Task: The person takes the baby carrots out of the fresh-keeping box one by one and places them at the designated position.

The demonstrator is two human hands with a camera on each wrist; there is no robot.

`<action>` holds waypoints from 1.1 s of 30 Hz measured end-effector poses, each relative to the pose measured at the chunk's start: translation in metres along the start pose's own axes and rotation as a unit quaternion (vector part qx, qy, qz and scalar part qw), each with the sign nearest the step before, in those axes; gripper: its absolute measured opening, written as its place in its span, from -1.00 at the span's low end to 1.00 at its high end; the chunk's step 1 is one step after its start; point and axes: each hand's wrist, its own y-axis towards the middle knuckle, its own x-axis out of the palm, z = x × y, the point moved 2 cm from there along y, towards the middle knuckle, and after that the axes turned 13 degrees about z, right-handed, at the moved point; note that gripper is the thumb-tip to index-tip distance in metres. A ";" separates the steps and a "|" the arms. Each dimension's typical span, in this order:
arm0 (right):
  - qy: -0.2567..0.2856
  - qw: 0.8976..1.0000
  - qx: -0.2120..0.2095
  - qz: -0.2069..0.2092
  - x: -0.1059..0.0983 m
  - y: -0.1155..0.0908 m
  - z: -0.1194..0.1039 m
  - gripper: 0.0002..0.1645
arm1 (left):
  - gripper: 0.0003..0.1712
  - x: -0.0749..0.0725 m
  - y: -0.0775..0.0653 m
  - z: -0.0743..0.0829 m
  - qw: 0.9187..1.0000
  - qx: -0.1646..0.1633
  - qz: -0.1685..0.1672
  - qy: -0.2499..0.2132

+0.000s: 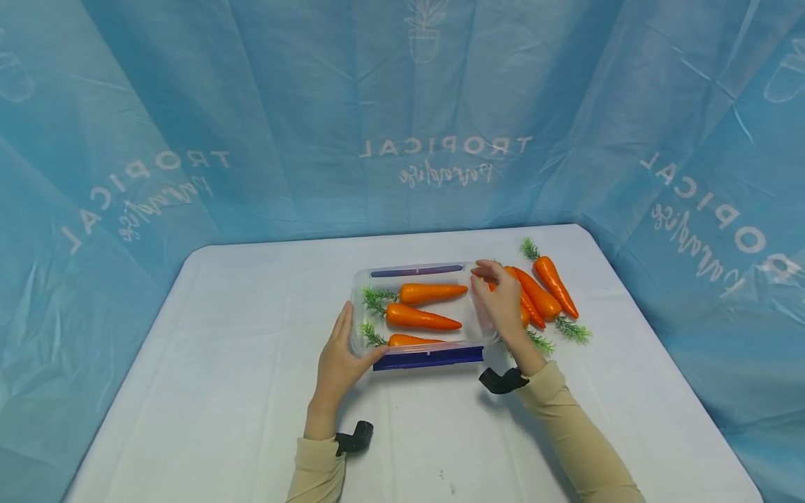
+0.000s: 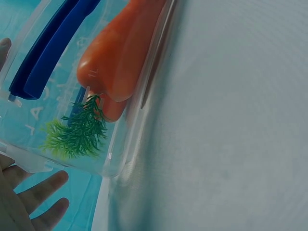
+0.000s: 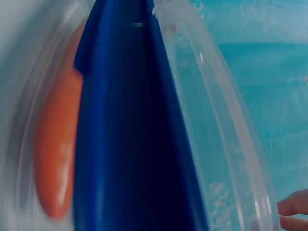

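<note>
My left hand (image 1: 339,360) rests around the near left corner of a clear plastic box (image 1: 360,335) with blue clips, its thumb over the front rim and its fingers spread along the left side. Inside the box lie three orange carrots: a far one (image 1: 430,293), a middle one (image 1: 421,318) and a near one (image 1: 411,341), their green leaves to the left. At the box's right end, my right hand (image 1: 502,304) is curled, with orange of a carrot (image 1: 489,285) between thumb and fingers. The hand hides most of that carrot.
Right of the box, several carrots lie close together, including one (image 1: 537,295) with leaves toward me. A separate carrot (image 1: 555,286) lies at the far right with leaves pointing away. The white table (image 1: 239,391) is bordered by blue curtains (image 1: 283,126).
</note>
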 end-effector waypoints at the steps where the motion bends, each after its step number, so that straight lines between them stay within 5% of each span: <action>1: 0.004 1.000 -0.004 -0.009 0.004 -0.001 -0.001 -0.68 | 0.26 0.000 0.000 0.000 1.000 0.001 0.003 -0.001; 7: -0.020 0.996 -0.024 -0.086 0.030 -0.006 -0.002 -0.66 | 0.26 0.001 0.000 -0.002 1.000 0.013 0.017 0.004; 11: -0.056 0.987 0.001 -0.150 0.042 -0.008 0.000 -0.61 | 0.27 0.001 0.000 -0.001 1.000 0.005 0.005 0.001; 18: -0.105 0.953 0.021 -0.282 0.055 -0.011 0.006 -0.45 | 0.25 -0.001 0.000 0.001 1.000 -0.005 -0.006 0.003; 33: -0.137 0.892 0.036 -0.430 0.057 -0.019 0.014 -0.27 | 0.24 -0.001 -0.001 -0.001 1.000 -0.003 -0.005 0.006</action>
